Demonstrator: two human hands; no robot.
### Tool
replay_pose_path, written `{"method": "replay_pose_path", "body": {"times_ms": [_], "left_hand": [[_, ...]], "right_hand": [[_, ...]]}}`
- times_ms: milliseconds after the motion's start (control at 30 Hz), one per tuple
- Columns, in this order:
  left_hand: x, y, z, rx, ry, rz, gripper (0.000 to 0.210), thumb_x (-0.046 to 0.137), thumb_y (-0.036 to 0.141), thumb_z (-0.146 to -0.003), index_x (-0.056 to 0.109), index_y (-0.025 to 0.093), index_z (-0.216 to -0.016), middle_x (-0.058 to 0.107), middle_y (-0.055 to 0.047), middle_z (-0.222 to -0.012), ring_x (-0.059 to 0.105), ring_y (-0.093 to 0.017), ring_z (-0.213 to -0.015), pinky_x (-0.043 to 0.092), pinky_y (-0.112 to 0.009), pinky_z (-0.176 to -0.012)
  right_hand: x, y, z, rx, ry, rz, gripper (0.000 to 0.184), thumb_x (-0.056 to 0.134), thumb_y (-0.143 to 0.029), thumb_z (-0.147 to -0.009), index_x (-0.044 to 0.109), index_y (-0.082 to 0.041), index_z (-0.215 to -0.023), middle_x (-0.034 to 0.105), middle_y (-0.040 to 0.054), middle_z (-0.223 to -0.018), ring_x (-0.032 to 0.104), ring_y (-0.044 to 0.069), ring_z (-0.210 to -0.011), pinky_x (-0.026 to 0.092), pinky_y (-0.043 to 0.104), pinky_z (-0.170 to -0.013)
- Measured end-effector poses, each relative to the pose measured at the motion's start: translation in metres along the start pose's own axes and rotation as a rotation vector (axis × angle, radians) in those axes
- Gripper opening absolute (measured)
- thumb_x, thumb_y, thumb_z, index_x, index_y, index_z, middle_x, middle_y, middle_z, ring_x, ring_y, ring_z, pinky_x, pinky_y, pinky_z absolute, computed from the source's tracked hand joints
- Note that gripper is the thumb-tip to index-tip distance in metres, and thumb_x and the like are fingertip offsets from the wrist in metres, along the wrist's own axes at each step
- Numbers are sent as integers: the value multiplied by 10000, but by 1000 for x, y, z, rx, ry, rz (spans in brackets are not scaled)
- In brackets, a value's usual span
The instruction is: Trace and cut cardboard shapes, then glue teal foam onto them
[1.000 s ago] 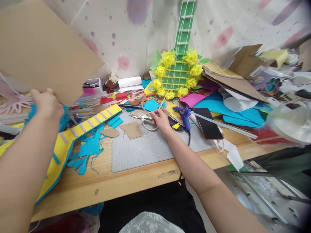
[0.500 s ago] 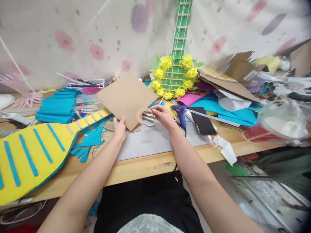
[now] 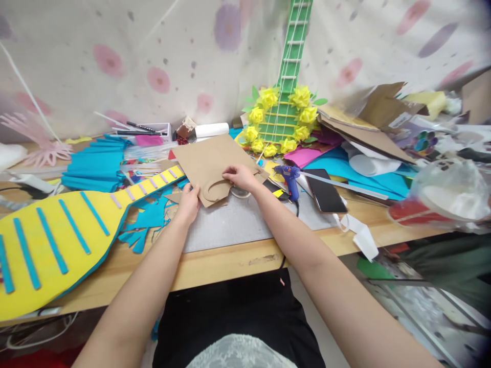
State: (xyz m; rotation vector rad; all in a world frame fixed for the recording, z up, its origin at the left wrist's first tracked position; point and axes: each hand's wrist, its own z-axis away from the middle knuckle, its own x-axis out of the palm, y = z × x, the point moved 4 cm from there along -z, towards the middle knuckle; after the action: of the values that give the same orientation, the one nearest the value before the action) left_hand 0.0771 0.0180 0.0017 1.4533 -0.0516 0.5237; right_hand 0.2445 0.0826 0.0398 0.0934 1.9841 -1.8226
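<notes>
A square of brown cardboard [image 3: 199,158] lies over the grey mat, one corner toward me. My left hand [image 3: 188,204] grips its lower left edge, thumb on top. Pinched in the fingers of my right hand [image 3: 241,177] is a curved brown cardboard ring [image 3: 209,191], resting on or just above the square near its front corner; its far side is hard to make out against the same colour. A roll of clear tape [image 3: 240,192] shows partly beneath my right wrist. Right of that hand lies a blue glue gun [image 3: 290,179].
A yellow guitar-shaped piece with blue strips [image 3: 49,240] covers the left of the table. At the back stands a green guitar shape [image 3: 282,120] ringed with yellow paper flowers. A phone [image 3: 326,191], coloured sheets and a bagged red-and-white tub [image 3: 425,204] fill the right.
My right hand has moved left, carrying the ring from beside the cardboard square onto its front part. The square has tipped down flatter, with my left hand still on its edge.
</notes>
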Motion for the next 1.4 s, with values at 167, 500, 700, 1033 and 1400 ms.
{"method": "replay_pose_path", "body": {"times_ms": [167,500,700,1033,1400], "left_hand": [[-3,-1,1,24,0,-115,359,698,157,-633,516,178,-942,680,-68,-918,660,-183,-817,523,-367,-821],[-3,10,1,237,74,82,337,675,147,-642,477,206,-908,650,-80,-1100,624,-171,-1022,479,-340,-926],[16,4,17,200,51,231,292,691,141,-640,512,187,-865,677,-64,-1051,636,-159,-975,474,-319,-929],[-2,36,10,142,-197,-570,285,665,272,-697,586,168,-950,673,-94,-968,629,-254,-942,489,-437,-853],[-66,91,-24,464,214,-1823,594,620,336,-742,442,99,-1256,589,-196,-1185,511,-344,-1148,254,-494,-1040]], "right_hand": [[1,3,2,-59,104,-11,74,621,-178,-709,647,-168,-777,613,-24,-659,497,62,-524,418,213,-559],[-4,14,33,107,248,-166,182,584,-333,-784,485,-186,-825,575,-22,-657,496,71,-417,392,205,-397],[29,-5,44,8,96,-204,627,786,-290,-567,444,-182,-1081,623,90,-1096,619,197,-1003,528,336,-826],[21,2,44,-3,80,-167,697,744,-187,-593,424,-132,-1209,561,127,-1253,545,217,-1158,448,380,-987],[-12,1,50,143,-113,-273,645,721,-169,-632,427,-156,-1205,631,115,-1093,644,173,-749,569,326,-635]]}}
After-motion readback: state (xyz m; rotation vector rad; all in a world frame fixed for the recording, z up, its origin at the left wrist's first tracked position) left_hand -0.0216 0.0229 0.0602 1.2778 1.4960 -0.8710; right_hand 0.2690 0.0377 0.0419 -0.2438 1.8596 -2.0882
